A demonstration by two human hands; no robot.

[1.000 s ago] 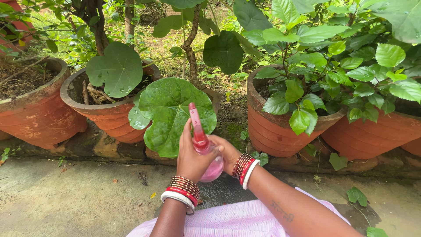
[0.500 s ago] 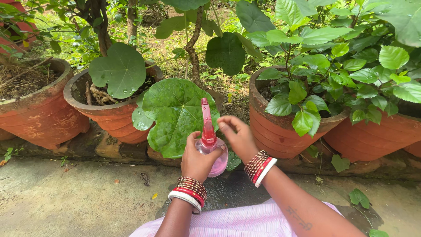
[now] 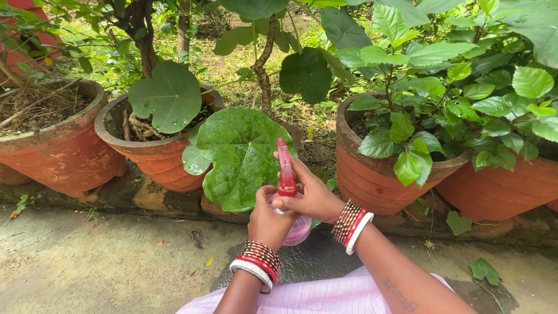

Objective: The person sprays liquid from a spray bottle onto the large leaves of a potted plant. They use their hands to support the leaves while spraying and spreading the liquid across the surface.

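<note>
Sprayer [image 3: 286,174] – left hand [image 3: 268,221] wraps bottle [image 3: 299,228], right hand [image 3: 311,195] pinches head; wet grip could slip, spill on ground [image 3: 104,267].

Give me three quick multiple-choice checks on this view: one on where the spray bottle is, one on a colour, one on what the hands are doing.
1. Where is the spray bottle?
A. in front of the big round leaf
B. inside the left clay pot
C. lying on the ground

2. What colour is the bottle's spray head?
A. green
B. red
C. white

3. How do the hands stand?
A. both off the bottle
B. only one touching it
C. both on it

Answers:
1 A, the bottle is held upright just before the leaf.
2 B, the top is red above a pinkish body.
3 C, the left hand grips the body and the right hand has its fingers on the head.
</note>
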